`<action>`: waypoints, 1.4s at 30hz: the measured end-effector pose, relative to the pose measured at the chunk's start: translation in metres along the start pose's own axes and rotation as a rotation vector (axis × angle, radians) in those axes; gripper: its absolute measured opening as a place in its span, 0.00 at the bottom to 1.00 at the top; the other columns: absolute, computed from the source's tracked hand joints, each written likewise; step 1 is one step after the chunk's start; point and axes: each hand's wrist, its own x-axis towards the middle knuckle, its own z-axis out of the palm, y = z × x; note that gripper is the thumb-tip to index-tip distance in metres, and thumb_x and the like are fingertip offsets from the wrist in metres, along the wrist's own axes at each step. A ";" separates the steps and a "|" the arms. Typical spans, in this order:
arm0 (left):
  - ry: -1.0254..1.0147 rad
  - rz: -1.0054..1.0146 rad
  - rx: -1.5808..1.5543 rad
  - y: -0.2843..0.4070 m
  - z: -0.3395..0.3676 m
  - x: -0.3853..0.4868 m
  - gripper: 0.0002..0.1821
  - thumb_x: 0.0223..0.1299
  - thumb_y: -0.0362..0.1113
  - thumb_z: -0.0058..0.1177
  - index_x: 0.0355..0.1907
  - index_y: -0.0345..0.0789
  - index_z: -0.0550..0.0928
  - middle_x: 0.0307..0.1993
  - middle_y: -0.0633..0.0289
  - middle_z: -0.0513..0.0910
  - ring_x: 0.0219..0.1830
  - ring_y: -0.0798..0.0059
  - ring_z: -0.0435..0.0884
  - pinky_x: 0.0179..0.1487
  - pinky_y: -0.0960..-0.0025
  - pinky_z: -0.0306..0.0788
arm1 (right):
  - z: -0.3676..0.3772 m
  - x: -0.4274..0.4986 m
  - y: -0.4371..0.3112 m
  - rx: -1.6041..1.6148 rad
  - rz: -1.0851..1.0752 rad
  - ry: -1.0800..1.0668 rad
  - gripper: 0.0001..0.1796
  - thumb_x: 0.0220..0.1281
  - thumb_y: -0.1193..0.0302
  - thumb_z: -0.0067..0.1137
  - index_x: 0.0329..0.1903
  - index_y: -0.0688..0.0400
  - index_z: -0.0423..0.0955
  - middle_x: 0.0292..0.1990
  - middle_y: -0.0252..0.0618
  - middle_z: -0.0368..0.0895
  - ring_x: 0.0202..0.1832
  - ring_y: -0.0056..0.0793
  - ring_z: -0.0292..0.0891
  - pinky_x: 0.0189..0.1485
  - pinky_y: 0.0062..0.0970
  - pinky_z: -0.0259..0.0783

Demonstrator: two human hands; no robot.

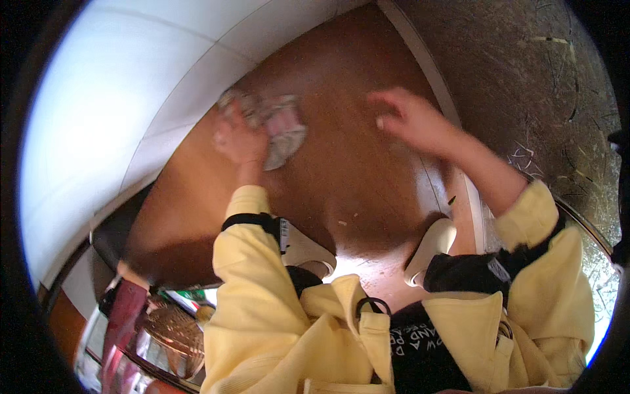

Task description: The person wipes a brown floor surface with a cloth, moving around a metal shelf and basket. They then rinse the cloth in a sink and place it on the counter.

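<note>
Low over the brown floor, near the white wall, my left hand (243,139) holds a crumpled, multicoloured cloth (281,129). The cloth is blurred and fans out to the right of the fingers; whether it touches the floor I cannot tell. To the right, my right hand (401,115) is held above the floor with its fingers curled and a gap between thumb and forefinger, nothing in it. Yellow sleeves, each with a black band, cover both forearms.
A white panelled surface (162,74) rises at the left. My pale shoes (438,241) stand on the brown floor (339,182). A light strip (418,49) borders darker, scuffed ground (507,79) at the right. At lower left are a woven basket (174,327) and a dark red cloth (123,315).
</note>
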 end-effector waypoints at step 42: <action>-0.406 1.104 -0.094 0.070 0.053 -0.345 0.26 0.58 0.42 0.49 0.62 0.61 0.74 0.65 0.56 0.65 0.61 0.53 0.65 0.54 0.44 0.66 | 0.042 0.081 0.103 -0.720 -0.189 0.249 0.33 0.57 0.76 0.48 0.67 0.43 0.66 0.72 0.43 0.58 0.72 0.41 0.58 0.69 0.40 0.62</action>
